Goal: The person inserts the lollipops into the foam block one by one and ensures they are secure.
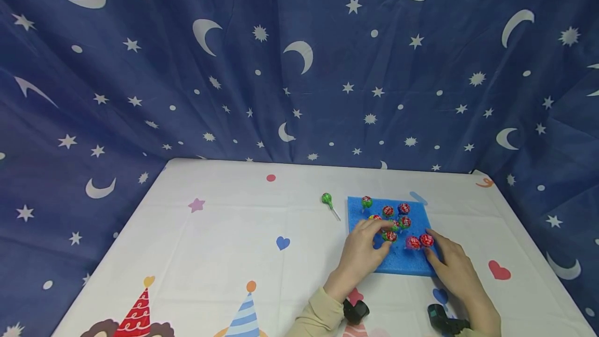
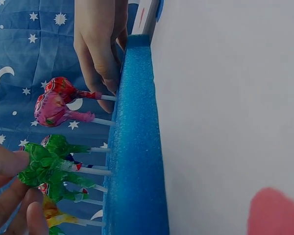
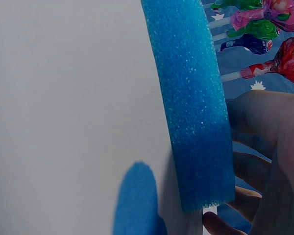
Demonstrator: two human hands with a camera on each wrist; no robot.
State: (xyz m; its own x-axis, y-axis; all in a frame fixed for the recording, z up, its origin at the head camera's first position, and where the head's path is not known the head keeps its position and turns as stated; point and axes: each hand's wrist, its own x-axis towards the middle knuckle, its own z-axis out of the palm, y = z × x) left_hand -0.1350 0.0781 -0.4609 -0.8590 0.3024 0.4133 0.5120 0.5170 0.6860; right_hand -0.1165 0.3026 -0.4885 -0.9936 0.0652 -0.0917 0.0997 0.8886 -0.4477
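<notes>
A blue foam board lies flat on the table with several wrapped lollipops standing in it on white sticks. My left hand reaches over its left part, thumb and fingers pinching a green-wrapped lollipop by its head. That stick meets the foam in the left wrist view. At the board's right edge rests my right hand, its fingers fairly straight against the foam, close to a red lollipop. A pink lollipop stands beside the red one. Some lollipops are partly hidden behind the left hand.
One loose green lollipop lies on the table left of the board, its stick pointing toward me. The white tablecloth has printed hearts, stars and party hats. Behind the table hangs a dark blue curtain with moons and stars.
</notes>
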